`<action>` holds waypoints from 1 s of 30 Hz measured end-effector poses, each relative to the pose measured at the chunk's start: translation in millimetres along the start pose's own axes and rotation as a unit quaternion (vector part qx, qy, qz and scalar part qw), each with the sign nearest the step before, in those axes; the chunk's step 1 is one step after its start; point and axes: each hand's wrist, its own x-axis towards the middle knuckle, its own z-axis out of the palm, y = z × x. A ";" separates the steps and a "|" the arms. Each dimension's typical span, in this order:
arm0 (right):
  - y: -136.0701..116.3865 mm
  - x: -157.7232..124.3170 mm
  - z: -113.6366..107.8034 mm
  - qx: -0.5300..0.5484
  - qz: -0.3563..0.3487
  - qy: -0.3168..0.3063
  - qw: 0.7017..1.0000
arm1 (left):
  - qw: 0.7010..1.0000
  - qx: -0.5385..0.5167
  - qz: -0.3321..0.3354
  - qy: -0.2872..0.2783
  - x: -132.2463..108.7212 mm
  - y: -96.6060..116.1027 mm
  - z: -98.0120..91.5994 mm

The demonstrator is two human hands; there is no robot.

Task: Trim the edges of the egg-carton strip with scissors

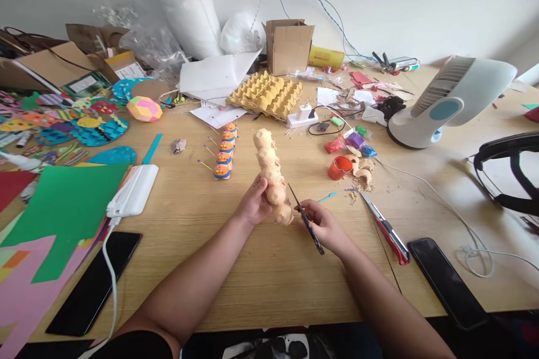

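My left hand (256, 202) is closed on the lower left side of a pale orange egg carton strip (269, 164), a row of several rounded cups with rough, torn edges. The strip is held up over the table, its far end tilted slightly left. In my right hand (322, 224) is a dark, slim knife (309, 225), its pointed tip angled up and left. The tip is close to the strip's right side; whether it touches cannot be made out. Beyond my left hand stands a finished-looking orange and blue caterpillar (223, 158) with faces and pin-like feelers.
Yellow egg trays (265, 95) lie at the back, near a cardboard box (289, 47). An orange cup (339, 168), carton scraps (362, 171), a red box cutter (389, 235) and a phone (446, 280) are on the right. Coloured paper (63, 202) and a power bank (132, 190) lie left.
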 end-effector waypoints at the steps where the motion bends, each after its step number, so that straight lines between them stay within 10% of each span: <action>1: 0.4 0.1 0.0 -0.004 -0.002 0.003 1.000 | 1.000 0.001 -0.002 0.000 -0.1 -0.1 -0.3; 30: -1.6 -8.8 5.2 -0.071 0.023 0.021 0.997 | 0.997 0.050 0.055 -0.024 0.5 -5.1 -1.4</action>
